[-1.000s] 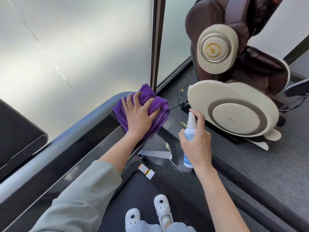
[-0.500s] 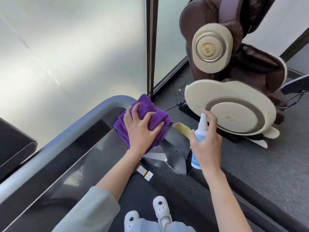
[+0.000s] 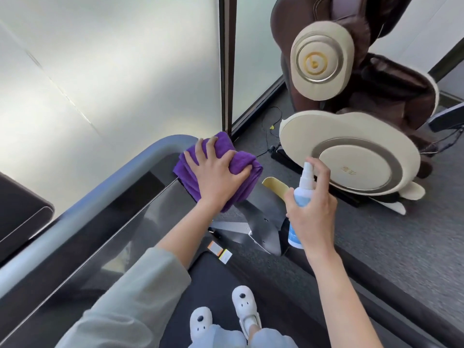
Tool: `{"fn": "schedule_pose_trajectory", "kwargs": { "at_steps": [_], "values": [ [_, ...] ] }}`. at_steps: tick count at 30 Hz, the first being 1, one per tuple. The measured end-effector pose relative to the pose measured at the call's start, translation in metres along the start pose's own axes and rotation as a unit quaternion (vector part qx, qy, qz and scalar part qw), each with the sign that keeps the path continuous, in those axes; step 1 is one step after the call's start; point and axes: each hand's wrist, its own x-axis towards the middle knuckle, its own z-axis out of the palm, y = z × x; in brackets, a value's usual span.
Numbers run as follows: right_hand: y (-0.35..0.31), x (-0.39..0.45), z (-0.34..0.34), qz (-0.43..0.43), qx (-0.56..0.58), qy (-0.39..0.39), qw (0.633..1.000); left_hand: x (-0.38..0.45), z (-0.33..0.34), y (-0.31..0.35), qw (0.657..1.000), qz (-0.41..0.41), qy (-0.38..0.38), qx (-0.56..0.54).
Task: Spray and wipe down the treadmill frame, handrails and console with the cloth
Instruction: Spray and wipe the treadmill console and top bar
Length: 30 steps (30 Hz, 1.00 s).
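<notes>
A folded purple cloth (image 3: 241, 164) lies on the far right corner of the treadmill console (image 3: 140, 222), where the grey handrail (image 3: 105, 182) curves round. My left hand (image 3: 216, 177) presses flat on the cloth with fingers spread, the thumb against its right fold. To the right, my right hand (image 3: 311, 217) grips a small white and blue spray bottle (image 3: 302, 187) upright in the air, with the index finger over its nozzle. The nozzle points left toward the console corner. The black belt (image 3: 216, 277) runs under my white shoes.
A brown and cream massage chair (image 3: 351, 146) stands close on the right, with cables on the grey carpet (image 3: 414, 247) beside it. Frosted glass panels and a dark post (image 3: 227, 66) rise just behind the console. The treadmill's dark side upright (image 3: 261, 227) slopes down below the cloth.
My left hand slid the cloth down along the console corner and back up toward the rail bend. My right hand, bottle in its grip, rose a little and moved right.
</notes>
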Motion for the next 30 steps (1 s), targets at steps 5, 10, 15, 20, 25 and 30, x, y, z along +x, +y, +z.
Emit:
{"fn": "schedule_pose_trajectory", "kwargs": {
  "at_steps": [5, 10, 15, 20, 25, 30],
  "values": [
    [-0.001, -0.001, -0.003, 0.003, 0.011, -0.004, 1.000, -0.041, 0.012, 0.034, 0.998, 0.058, 0.008, -0.021],
    [-0.008, 0.003, 0.002, -0.011, 0.015, -0.019, 1.000, -0.023, 0.006, 0.006, 0.993, 0.119, 0.001, -0.017],
    [-0.017, 0.005, 0.005, -0.019, 0.027, -0.013, 0.999, 0.005, -0.012, -0.054, 0.997, 0.076, -0.011, 0.025],
    [-0.025, 0.001, 0.008, -0.020, 0.033, -0.017, 0.999, -0.011, -0.026, -0.076, 0.998, 0.059, -0.030, 0.007],
    [-0.029, -0.002, 0.016, -0.027, 0.032, -0.035, 0.999, -0.065, -0.040, -0.115, 0.995, 0.087, -0.033, 0.047],
    [-0.038, -0.006, 0.029, -0.026, 0.030, -0.049, 0.998, -0.047, -0.022, -0.089, 0.996, 0.007, -0.030, 0.088]
  ]
}}
